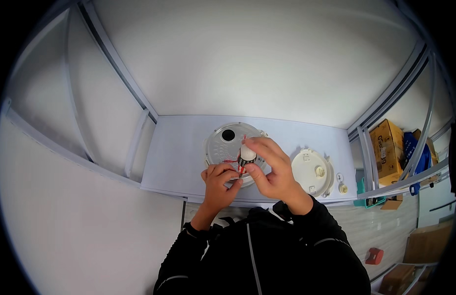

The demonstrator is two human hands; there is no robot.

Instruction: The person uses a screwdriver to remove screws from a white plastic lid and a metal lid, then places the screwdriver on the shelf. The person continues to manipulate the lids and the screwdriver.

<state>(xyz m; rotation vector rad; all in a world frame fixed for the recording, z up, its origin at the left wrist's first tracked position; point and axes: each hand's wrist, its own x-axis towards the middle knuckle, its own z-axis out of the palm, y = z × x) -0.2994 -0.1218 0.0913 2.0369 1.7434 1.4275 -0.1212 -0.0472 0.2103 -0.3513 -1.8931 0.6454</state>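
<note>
My right hand (274, 174) is closed around a screwdriver (247, 153) with a thick white-and-black handle and a red lower part. It stands nearly upright, its tip pointing down at the near edge of a round metallic lamp base (220, 150). My left hand (220, 184) rests at that same near edge, fingers bent and pressed together beside the tip. Whatever they pinch is too small to make out. Thin red wires (230, 161) lie on the base by my left fingers. A round black spot (228, 135) shows on its far part.
On the right of the pale table (174, 147) lies a round white cover (302, 169), with small round parts (342, 188) beside it. Metal frame posts (127, 81) rise at both sides. Cardboard boxes (385, 150) and a teal basket (362, 200) stand beyond the table's right end.
</note>
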